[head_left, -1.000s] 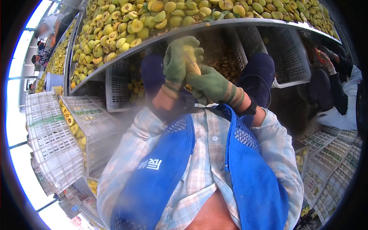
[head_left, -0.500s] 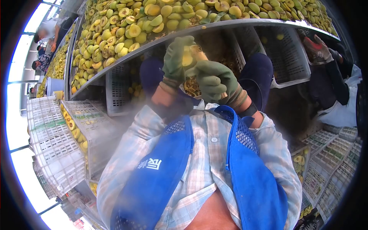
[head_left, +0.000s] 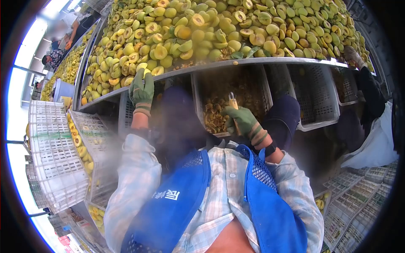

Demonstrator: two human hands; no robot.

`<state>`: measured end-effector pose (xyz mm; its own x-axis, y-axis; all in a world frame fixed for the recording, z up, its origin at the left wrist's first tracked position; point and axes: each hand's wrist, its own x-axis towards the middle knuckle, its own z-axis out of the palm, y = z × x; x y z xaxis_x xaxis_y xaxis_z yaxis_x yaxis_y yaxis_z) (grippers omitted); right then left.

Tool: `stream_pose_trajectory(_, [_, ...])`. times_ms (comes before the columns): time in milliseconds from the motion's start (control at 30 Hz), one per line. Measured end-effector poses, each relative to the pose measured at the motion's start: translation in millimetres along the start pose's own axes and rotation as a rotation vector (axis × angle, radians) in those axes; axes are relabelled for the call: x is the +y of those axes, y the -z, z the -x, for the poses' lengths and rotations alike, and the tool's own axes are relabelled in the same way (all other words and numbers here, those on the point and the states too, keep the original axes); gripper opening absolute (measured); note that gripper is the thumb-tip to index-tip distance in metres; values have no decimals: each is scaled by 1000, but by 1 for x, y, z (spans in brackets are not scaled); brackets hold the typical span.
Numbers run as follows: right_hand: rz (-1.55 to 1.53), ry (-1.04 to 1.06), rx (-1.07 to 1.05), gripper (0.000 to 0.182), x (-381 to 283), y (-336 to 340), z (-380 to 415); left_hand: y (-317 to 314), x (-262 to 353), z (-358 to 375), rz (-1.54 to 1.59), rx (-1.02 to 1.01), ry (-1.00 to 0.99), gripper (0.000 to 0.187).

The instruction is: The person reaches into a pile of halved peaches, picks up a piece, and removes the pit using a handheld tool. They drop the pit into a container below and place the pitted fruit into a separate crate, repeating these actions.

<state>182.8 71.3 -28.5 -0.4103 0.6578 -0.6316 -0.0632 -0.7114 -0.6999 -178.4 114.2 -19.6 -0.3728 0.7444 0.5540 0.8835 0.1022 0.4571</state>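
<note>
My left hand [head_left: 142, 92], in a green glove, reaches up to the metal rim of the fruit-filled table. Its fingers are stretched and apart, with the tips at a yellow-green fruit half [head_left: 142, 66] on the pile's near edge. In my right hand [head_left: 244, 119], also gloved in green, is a coring tool [head_left: 233, 102] with a pale wooden handle and a short metal tip pointing up. The fingers are wrapped around the handle. Below the tool, a crate [head_left: 266, 90] between my knees contains brownish-yellow fruit scraps [head_left: 214, 114].
Halved fruits [head_left: 202, 36] cover the table behind its metal rim [head_left: 236, 63]. White plastic crates [head_left: 55, 152] stand stacked at the left, and another crate [head_left: 320, 95] sits under the table. A co-worker's gloved hand [head_left: 354, 57] touches the pile at the right.
My hands have parted. The left has moved left to the table's edge without the fruit it held; the right has lowered with the tool. The co-worker's hand has moved up to the pile.
</note>
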Motion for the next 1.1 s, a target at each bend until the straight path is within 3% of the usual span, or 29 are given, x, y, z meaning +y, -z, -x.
stream_pose_trajectory(100, [64, 24, 1, 27, 7, -6, -9, -16, 35, -28, 209, -227, 57, 41])
stream_pose_trajectory(133, [8, 10, 1, 25, 9, -8, -11, -48, 15, -35, 192, -284, 40, 47])
stream_pose_trajectory(200, [-103, -17, 3, 22, 12, -11, -15, -68, 57, -52, 95, -430, 129, 59])
stream_pose_trajectory(300, [-55, -52, 54, 20, 4, -11, -10, -130, 64, -66, -95, -273, 8, 67])
stream_pose_trajectory(333, [-96, -56, 46, 19, 7, -8, -13, -141, 68, -73, -138, -332, 51, 69])
stream_pose_trajectory(400, [-95, -64, 79, 18, 3, -8, -9, -139, 84, -85, -229, -454, 138, 72])
stream_pose_trajectory(500, [-84, -57, 77, 19, 3, -5, -12, -138, 79, -78, -94, -341, 69, 73])
stream_pose_trajectory(600, [-76, 35, 87, 23, -1, -5, -12, -125, 70, -61, 171, -188, -118, 71])
stream_pose_trajectory(700, [7, 153, 44, 33, -14, -4, -14, -93, 81, -36, 647, -151, -253, 71])
stream_pose_trajectory(867, [-104, 323, -82, 32, -56, -30, 1, -11, 135, 4, 817, -406, -308, 83])
stream_pose_trajectory(967, [-126, 370, -54, 29, -59, -42, 3, 6, 144, 20, 777, -424, -485, 84])
stream_pose_trajectory(1000, [-108, 355, -57, 24, -58, -46, 9, 7, 145, 29, 946, -535, -411, 75])
stream_pose_trajectory(1100, [-128, 394, -136, 22, -48, -57, 17, 4, 157, 50, 1447, -608, 61, 62])
